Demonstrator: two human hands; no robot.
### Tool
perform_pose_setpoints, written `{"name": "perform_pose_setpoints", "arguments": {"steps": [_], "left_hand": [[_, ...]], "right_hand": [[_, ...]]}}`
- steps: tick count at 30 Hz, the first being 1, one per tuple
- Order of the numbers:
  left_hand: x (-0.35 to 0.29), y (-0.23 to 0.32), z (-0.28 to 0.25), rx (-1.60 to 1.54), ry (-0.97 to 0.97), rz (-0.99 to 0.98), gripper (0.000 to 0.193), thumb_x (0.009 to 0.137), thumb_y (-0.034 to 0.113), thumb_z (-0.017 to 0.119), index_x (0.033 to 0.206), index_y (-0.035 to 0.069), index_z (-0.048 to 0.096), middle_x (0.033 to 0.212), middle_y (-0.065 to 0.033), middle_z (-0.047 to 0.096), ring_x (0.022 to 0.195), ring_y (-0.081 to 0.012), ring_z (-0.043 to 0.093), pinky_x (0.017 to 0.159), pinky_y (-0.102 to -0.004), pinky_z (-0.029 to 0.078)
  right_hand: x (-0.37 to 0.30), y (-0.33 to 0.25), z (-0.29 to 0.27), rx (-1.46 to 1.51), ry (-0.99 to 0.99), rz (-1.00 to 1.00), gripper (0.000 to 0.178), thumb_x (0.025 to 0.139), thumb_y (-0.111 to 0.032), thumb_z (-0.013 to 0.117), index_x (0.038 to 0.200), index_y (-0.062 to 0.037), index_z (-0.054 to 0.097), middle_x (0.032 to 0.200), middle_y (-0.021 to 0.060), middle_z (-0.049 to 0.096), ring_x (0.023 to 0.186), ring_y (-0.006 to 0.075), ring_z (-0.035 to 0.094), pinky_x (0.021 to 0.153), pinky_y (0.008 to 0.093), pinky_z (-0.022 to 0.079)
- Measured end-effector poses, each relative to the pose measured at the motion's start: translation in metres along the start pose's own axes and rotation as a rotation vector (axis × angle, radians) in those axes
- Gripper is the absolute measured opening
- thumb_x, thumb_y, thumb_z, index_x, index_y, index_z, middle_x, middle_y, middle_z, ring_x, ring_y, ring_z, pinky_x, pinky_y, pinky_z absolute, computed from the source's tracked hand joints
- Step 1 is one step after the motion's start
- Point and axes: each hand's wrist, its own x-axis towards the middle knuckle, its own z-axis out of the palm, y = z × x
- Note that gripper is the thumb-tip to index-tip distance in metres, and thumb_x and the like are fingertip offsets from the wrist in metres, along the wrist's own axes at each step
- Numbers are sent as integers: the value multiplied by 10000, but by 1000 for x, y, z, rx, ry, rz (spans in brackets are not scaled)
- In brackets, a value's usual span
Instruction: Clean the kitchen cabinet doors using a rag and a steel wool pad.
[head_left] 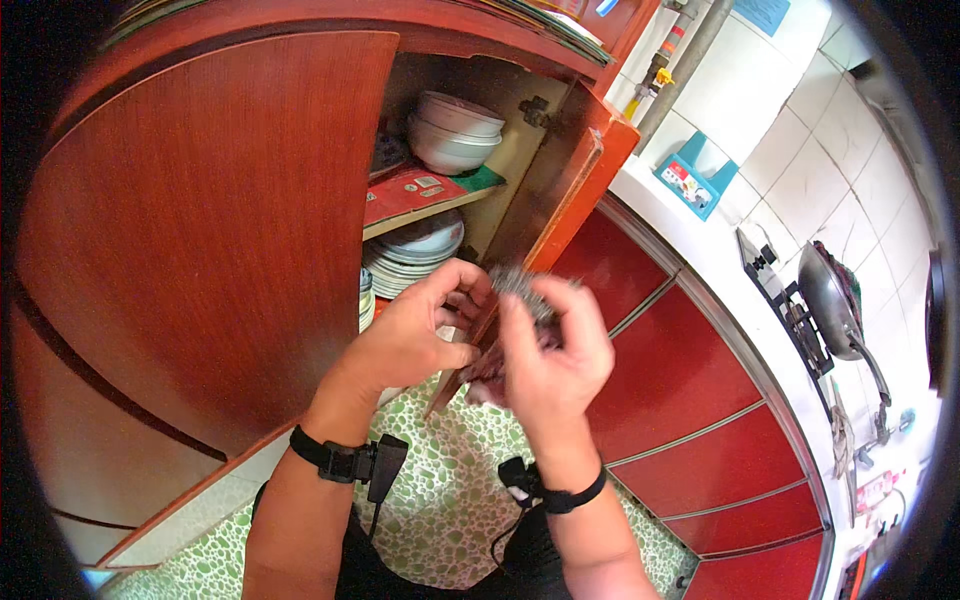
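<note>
My right hand [568, 365] is closed on a grey, wiry-looking scrubbing pad [512, 282], blurred by motion, in front of the open cabinet door [572, 205]. A crumpled dark reddish-brown piece [484, 378], perhaps cloth, shows below the right fingers; its kind is unclear. Just to the left, my left hand [405, 335] has its fingers curled beside the pad and the door edge. Whether its fingertips grip the pad or the door is hidden. Behind the hands, white bowls [455, 135] are stacked on the cabinet's upper shelf [425, 195], with plates [415, 250] piled below.
A large closed wooden door [210, 240] fills the left side. Red lower cabinets [680, 370] curve along the right under a white counter [720, 250]. On it stand a blue holder [695, 178] and a pan [832, 300] on a stove. Green-patterned floor [440, 500] lies below.
</note>
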Motion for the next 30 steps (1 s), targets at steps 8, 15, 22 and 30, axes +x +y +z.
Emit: {"name": "perform_pose_setpoints", "arguments": {"steps": [8,15,22,30], "left_hand": [[2,-6,-5,20,-25,41,536,743,-65,712,1245,32,552,1141,-51,586,1045,-161,591,904,-312,536],[4,-9,-5,-23,-48,23,573,722,-52,732,1254,40,539,1144,-37,583,1057,-157,587,921,-305,512],[3,-12,-9,412,13,300,544,722,-61,719,1227,35,542,1114,-51,597,1030,-165,602,883,-320,533],[5,-6,-2,12,-23,-4,643,677,-71,783,1264,52,553,1129,-37,624,1080,-169,624,986,-340,514]], "right_hand": [[-34,2,0,-1,-97,108,198,803,-35,837,952,-11,708,767,62,606,604,120,548,545,266,450],[-45,17,-6,-21,-115,102,227,785,-57,873,939,-23,711,747,57,597,604,125,542,543,272,442],[-19,5,1,-90,-68,-44,194,816,-30,850,952,-25,712,764,84,597,609,177,561,547,299,455],[42,-10,0,-100,112,-146,194,841,-46,847,947,-9,689,810,85,610,681,193,574,620,302,467]]}}
